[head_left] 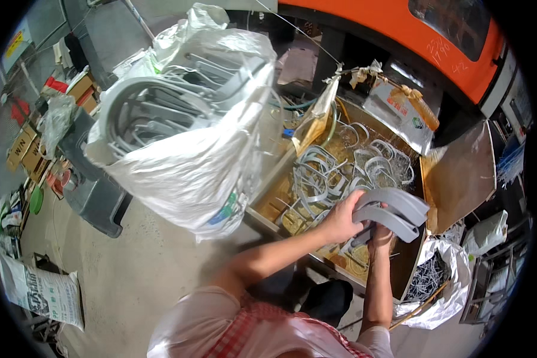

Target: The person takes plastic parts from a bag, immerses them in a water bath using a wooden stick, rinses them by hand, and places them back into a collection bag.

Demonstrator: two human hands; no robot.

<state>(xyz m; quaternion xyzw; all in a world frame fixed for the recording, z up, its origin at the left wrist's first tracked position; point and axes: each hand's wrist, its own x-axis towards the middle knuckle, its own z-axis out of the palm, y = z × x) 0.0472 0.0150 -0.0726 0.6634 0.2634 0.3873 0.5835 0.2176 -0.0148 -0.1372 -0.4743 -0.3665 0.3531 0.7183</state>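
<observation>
Hands close together around curved grey pieces over the open bin, left forearm aslant, right forearm straighter.

Gray floor is spreading at eight o'clock, a stool is standing at nine, an orange machine is looming at one.

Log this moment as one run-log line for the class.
Left hand: holding curved grey pieces; right hand: holding same pieces; position: over tray; tray: loose grey parts; left of tray: filled white sack
</observation>
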